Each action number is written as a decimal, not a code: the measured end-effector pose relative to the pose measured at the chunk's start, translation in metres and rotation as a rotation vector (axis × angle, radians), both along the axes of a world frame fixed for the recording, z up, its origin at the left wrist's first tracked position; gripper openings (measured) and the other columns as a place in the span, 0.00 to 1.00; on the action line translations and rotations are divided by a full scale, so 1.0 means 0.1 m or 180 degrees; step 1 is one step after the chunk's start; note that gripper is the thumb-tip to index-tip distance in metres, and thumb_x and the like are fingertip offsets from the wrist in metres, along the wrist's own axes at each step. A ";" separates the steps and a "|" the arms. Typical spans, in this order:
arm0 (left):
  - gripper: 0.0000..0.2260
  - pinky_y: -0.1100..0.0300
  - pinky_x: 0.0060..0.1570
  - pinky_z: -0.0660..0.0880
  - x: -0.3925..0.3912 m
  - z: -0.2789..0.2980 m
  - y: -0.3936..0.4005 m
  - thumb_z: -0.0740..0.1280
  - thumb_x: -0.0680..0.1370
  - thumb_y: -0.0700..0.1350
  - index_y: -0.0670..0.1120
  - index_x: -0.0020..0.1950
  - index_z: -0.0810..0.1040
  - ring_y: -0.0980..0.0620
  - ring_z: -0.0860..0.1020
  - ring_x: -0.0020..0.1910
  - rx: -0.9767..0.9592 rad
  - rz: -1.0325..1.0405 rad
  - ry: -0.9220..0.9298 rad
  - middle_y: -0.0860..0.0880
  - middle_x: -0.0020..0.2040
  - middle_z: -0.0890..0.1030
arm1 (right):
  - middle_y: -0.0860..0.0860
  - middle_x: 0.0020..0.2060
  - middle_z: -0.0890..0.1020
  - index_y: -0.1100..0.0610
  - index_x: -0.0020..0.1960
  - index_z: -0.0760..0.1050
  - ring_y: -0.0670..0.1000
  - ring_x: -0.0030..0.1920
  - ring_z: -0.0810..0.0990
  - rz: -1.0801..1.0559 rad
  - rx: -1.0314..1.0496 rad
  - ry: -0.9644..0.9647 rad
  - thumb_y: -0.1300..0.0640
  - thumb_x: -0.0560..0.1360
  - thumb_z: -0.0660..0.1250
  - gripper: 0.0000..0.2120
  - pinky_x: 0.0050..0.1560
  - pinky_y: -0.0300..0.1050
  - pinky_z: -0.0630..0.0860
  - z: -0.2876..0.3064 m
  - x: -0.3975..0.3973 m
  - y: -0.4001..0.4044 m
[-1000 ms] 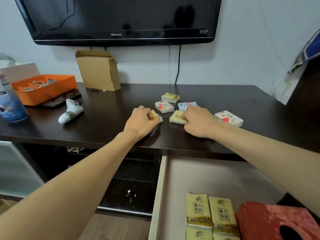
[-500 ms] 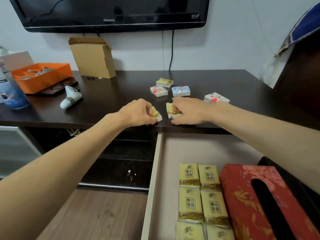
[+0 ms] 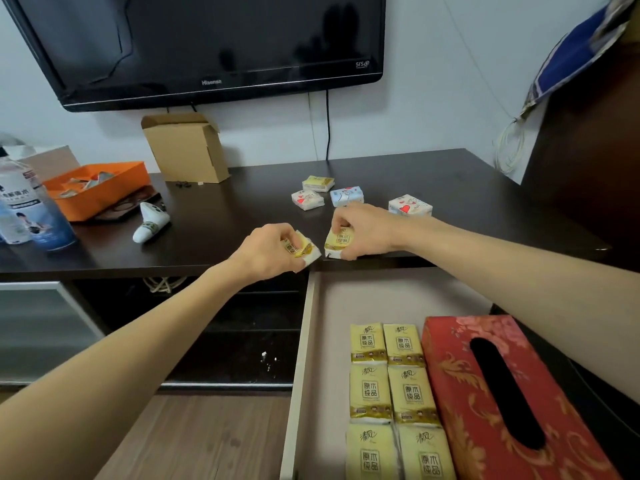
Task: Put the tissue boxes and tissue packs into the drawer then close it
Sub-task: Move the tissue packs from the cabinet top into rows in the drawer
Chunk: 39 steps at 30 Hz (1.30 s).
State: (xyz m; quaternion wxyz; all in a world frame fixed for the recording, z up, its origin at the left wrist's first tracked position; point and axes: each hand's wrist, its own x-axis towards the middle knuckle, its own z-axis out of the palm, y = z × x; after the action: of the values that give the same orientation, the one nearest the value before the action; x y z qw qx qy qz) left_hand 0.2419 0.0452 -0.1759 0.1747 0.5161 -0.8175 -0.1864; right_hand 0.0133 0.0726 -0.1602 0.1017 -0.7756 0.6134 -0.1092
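Note:
My left hand point(image 3: 268, 251) grips a yellow tissue pack point(image 3: 304, 250) at the front edge of the dark cabinet top point(image 3: 221, 216). Just to its right, my right hand point(image 3: 367, 230) holds a second yellow tissue pack point(image 3: 339, 241) over the same edge. Behind them lie several small packs: one yellow point(image 3: 318, 183), one with red hearts point(image 3: 307, 199), one blue point(image 3: 347, 196) and another with hearts point(image 3: 410, 205). Below, the open drawer point(image 3: 301, 358) holds several yellow packs point(image 3: 391, 393) in rows beside a red tissue box point(image 3: 502, 403).
A wall TV point(image 3: 207, 46) hangs above the cabinet. A cardboard box point(image 3: 187, 147), an orange tray point(image 3: 97, 188), a water bottle point(image 3: 24, 206) and a small white object point(image 3: 150, 223) stand on the left. A dark cupboard point(image 3: 588, 168) rises at the right.
Both hands have drawn their yellow packs from the middle of the cabinet top back to its front edge, above the drawer. My view has tilted down, so more of the drawer shows.

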 end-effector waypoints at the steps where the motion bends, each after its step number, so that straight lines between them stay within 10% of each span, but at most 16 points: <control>1: 0.15 0.53 0.51 0.77 0.00 0.02 0.05 0.79 0.68 0.49 0.53 0.51 0.79 0.47 0.78 0.54 -0.0010 -0.0024 0.0079 0.50 0.58 0.78 | 0.47 0.59 0.75 0.49 0.59 0.73 0.51 0.55 0.75 0.0027 -0.0081 -0.0120 0.53 0.67 0.77 0.23 0.49 0.47 0.75 0.01 -0.03 0.09; 10: 0.21 0.68 0.49 0.72 -0.10 -0.30 0.69 0.79 0.68 0.50 0.56 0.58 0.76 0.58 0.75 0.53 -0.0028 -0.1135 -0.0081 0.58 0.53 0.79 | 0.38 0.51 0.77 0.43 0.63 0.68 0.43 0.49 0.77 0.0005 0.0504 0.0031 0.47 0.64 0.75 0.30 0.46 0.43 0.76 -0.33 -0.45 1.11; 25: 0.40 0.53 0.60 0.75 -0.46 -0.86 0.84 0.76 0.70 0.54 0.59 0.76 0.58 0.55 0.74 0.63 0.0058 -0.1531 -0.0611 0.57 0.67 0.76 | 0.42 0.65 0.74 0.46 0.77 0.58 0.46 0.59 0.72 -0.0190 0.0889 0.0082 0.53 0.65 0.77 0.45 0.58 0.53 0.76 -0.77 -0.38 1.30; 34: 0.42 0.61 0.68 0.66 -0.52 -0.80 0.75 0.78 0.70 0.55 0.55 0.79 0.60 0.57 0.67 0.73 0.0346 -0.1440 -0.0287 0.56 0.75 0.69 | 0.39 0.56 0.82 0.44 0.59 0.81 0.40 0.58 0.79 0.0050 0.0700 -0.0432 0.43 0.73 0.73 0.16 0.61 0.44 0.76 -0.63 -0.57 1.23; 39: 0.16 0.58 0.56 0.78 -0.62 -0.43 0.48 0.72 0.76 0.47 0.51 0.64 0.79 0.59 0.82 0.53 0.0154 -0.1178 0.0896 0.55 0.54 0.84 | 0.46 0.41 0.89 0.49 0.45 0.86 0.48 0.44 0.85 -0.0251 -0.0206 -0.1439 0.58 0.77 0.72 0.06 0.50 0.43 0.79 -0.29 -0.89 1.00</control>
State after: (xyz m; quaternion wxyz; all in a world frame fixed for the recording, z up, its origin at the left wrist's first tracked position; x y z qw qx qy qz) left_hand 0.1802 0.0937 -0.2185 0.2374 0.3304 -0.8611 -0.3049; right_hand -0.0762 0.1725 -0.1897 0.2072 -0.7097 0.6010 -0.3037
